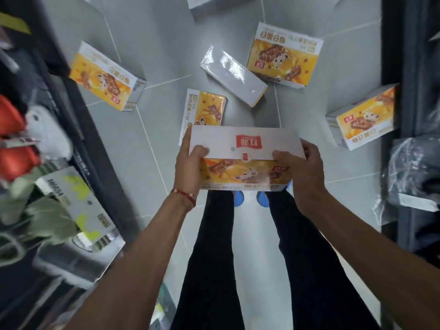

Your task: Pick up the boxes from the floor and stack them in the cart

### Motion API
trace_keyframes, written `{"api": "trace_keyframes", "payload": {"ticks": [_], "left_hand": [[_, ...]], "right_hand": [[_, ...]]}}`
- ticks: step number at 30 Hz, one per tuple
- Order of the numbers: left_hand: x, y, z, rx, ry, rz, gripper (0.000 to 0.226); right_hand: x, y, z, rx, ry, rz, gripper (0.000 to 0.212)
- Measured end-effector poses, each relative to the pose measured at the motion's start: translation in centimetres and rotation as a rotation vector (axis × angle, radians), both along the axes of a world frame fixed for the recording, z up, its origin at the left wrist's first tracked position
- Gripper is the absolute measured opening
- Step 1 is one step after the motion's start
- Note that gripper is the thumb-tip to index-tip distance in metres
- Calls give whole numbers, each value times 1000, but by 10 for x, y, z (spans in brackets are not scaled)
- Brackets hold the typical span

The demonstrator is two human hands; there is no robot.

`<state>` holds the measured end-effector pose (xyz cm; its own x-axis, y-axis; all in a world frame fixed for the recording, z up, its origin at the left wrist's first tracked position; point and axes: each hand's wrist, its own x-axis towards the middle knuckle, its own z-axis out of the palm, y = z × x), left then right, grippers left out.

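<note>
I hold an orange-and-white snack box in front of me above my legs, its white top with a red logo facing up. My left hand grips its left end and my right hand grips its right end. Several more boxes of the same kind lie scattered on the grey tiled floor: one at the left, one just beyond the held box, a white one lying face down, one at the back right and one at the right. No cart is clearly visible.
Dark shelving runs along the left with red items, a white plush toy and a white-and-yellow carton. Another dark rack with plastic-wrapped goods lines the right. Another box lies at the top edge.
</note>
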<state>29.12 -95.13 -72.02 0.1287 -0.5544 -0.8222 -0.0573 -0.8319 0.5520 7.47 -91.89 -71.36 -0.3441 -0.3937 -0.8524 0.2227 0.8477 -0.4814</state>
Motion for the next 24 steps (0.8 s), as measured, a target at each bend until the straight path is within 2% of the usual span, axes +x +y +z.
{"api": "trace_keyframes", "payload": {"ticks": [5,9,14,17,22,24], "left_hand": [[13,4,79,-118,17,27,61],[22,6,135,-182,14,114,52],[31,17,206,-298,-2,149,72],[42,26,245,-383,-7,140,73],[67,48,298,-485,-47,117,78],[73,59,318,-513,-76,167,83]], "right_hand": [[9,-2,88,-123,18,78,66],[18,-14,152,-247,52,188,65],[28,-21,221,-424,63,370,77],[38,-23,263,-478,61,453,87],[55,-19,322,-534,37,531,77],[64,-15,339,-534,45,563,83]]}}
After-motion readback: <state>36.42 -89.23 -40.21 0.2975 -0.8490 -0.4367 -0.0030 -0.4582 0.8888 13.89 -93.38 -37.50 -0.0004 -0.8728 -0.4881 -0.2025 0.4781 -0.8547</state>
